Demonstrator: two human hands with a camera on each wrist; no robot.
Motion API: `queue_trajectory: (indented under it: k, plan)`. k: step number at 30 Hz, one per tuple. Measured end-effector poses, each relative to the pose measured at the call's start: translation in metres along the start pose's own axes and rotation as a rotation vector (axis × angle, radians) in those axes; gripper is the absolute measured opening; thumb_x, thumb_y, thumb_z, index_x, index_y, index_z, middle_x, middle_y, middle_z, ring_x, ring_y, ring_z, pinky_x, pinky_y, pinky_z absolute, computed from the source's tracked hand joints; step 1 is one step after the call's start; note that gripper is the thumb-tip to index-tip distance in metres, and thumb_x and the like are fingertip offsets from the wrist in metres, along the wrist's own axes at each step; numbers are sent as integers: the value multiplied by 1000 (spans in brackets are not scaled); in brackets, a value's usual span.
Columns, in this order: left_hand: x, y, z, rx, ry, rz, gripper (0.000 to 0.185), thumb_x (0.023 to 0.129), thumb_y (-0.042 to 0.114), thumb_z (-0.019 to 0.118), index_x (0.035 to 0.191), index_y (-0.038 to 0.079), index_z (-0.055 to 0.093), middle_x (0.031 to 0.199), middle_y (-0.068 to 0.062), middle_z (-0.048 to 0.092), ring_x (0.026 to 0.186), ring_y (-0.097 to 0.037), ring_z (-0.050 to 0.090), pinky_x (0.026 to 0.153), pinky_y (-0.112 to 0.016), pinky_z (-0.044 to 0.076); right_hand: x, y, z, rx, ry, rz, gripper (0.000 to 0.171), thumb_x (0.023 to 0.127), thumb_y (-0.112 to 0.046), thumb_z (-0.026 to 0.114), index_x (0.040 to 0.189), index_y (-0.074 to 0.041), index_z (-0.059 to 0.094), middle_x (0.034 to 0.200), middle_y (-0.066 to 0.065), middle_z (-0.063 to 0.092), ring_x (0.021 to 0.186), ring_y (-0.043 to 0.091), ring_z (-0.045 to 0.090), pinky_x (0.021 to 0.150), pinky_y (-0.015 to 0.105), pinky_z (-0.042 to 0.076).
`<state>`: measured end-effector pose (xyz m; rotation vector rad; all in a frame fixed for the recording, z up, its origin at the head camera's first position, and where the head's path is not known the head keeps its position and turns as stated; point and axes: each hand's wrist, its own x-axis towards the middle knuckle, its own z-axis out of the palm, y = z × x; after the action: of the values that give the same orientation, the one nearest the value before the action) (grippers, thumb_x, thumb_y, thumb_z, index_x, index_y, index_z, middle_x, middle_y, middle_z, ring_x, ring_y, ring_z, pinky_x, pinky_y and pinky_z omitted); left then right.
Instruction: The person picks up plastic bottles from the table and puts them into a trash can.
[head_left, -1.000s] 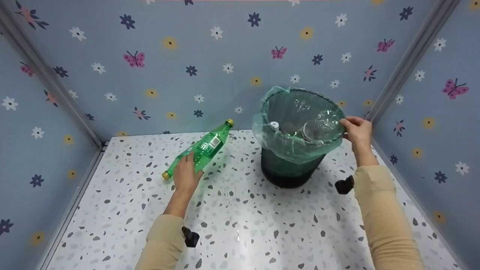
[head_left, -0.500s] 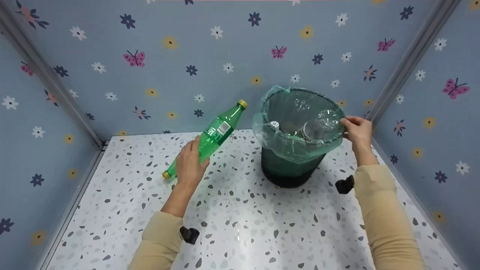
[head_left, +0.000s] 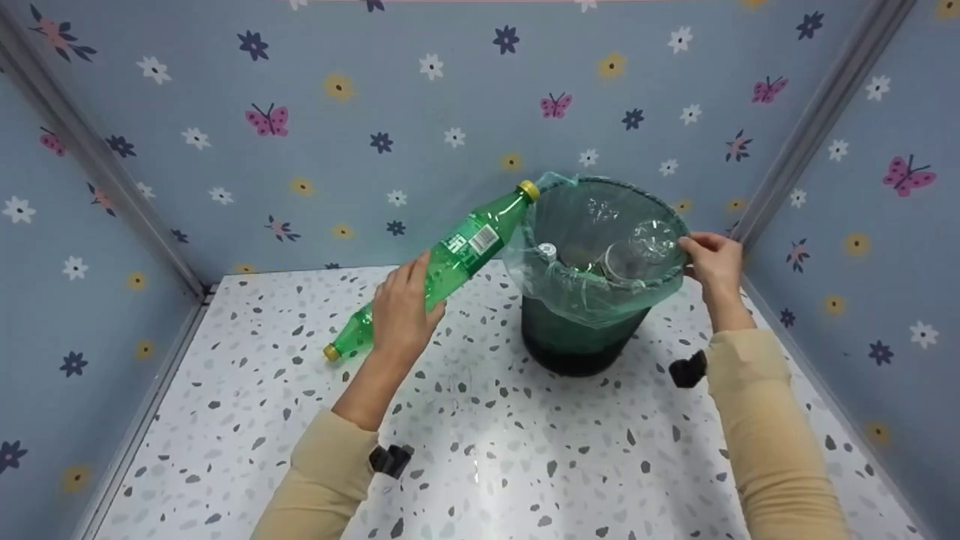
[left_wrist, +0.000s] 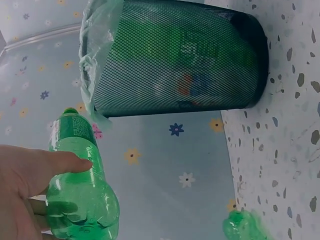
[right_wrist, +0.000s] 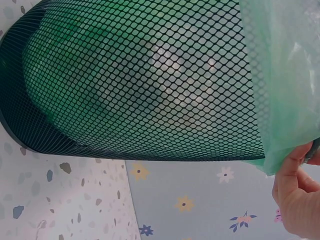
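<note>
Left hand [head_left: 401, 311] is wrapped around the middle of the green bottle [head_left: 457, 251], fingers curled over its body, and the bottle is up off the speckled table [head_left: 480, 450], tilted with its yellow cap [head_left: 529, 189] highest, right at the near-left edge of the bin's rim. A second green bottle [head_left: 346, 341] lies on the table just beside that hand, partly hidden behind it. Over on the other side, the right hand [head_left: 712, 262] pinches the rim of the mesh bin [head_left: 577, 337] where the green liner bag [head_left: 570, 292] folds over. Clear plastic bottles [head_left: 637, 251] sit inside the bin. Flowered blue walls [head_left: 337, 112] all round.
</note>
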<state>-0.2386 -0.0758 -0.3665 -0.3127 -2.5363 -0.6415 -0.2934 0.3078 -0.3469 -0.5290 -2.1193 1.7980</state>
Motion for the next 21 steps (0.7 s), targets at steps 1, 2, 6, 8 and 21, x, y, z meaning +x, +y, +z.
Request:
queue_trajectory:
  k: [1, 2, 6, 8, 21]
  plan:
    - [2, 3, -1, 2, -4, 8, 65, 72, 13, 73, 129, 2, 43, 118, -17, 51, 109, -32, 47, 89, -45, 37, 0, 0, 0, -3, 0, 2, 14, 86, -10, 55, 98, -3, 56, 82, 3, 50, 62, 7, 52, 51, 15, 47]
    - [3, 7, -2, 10, -10, 16, 65, 72, 13, 73, 129, 2, 43, 118, -17, 52, 109, -32, 47, 89, -44, 37, 0, 0, 0, -9, 0, 4, 14, 86, -11, 54, 98, -3, 56, 82, 3, 50, 62, 7, 52, 51, 15, 47]
    - [12, 21, -7, 50, -35, 56, 65, 72, 13, 73, 129, 1, 43, 116, -17, 52, 107, -32, 48, 88, -43, 38, 0, 0, -1, -35, 1, 12, 20, 87, -12, 54, 103, -1, 56, 84, 3, 50, 65, 8, 53, 55, 16, 48]
    - [17, 28, -10, 84, -57, 69, 65, 72, 14, 73, 129, 2, 43, 116, -17, 53, 107, -31, 48, 87, -42, 38, -1, 0, -1, -46, 0, 12, 22, 87, -13, 54, 105, 0, 55, 85, 3, 50, 66, 8, 53, 56, 16, 48]
    - [50, 70, -23, 277, -199, 100, 60, 75, 12, 69, 128, 3, 44, 115, -16, 53, 106, -30, 48, 84, -40, 38, 0, 2, 2, -10, 14, -27, 19, 85, -10, 56, 101, 2, 57, 78, 1, 52, 59, 5, 53, 51, 17, 47]
